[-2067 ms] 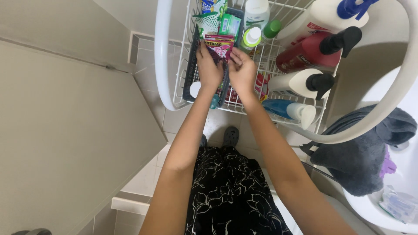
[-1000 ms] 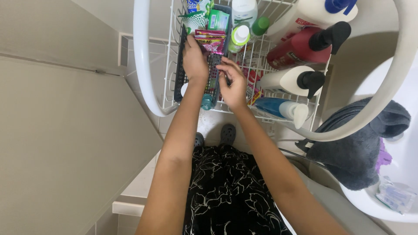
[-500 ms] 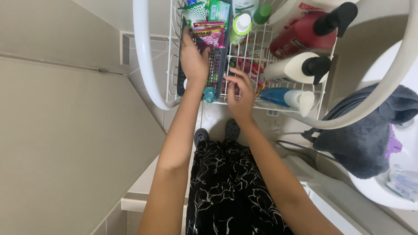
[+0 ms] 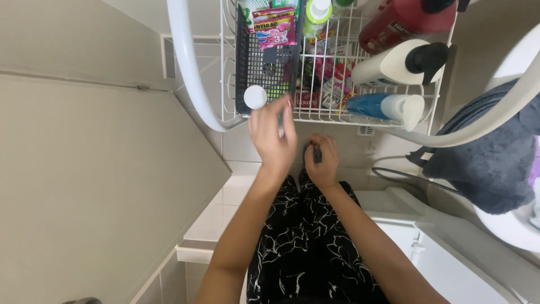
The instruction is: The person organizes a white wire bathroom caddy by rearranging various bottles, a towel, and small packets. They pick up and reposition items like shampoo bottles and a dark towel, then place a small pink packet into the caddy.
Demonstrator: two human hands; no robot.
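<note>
Both hands out of the white wire basket (image 4: 337, 115) now | left hand (image 4: 274, 135) open at its front edge | right hand (image 4: 322, 160) lower, seemingly gripping something small and dark

Place: home bathroom | shown by: white wire rack (image 4: 394, 121) stocked with toiletry bottles (image 4: 394, 65), tiled walls (image 4: 242, 146), grey towel (image 4: 484, 163)
</note>
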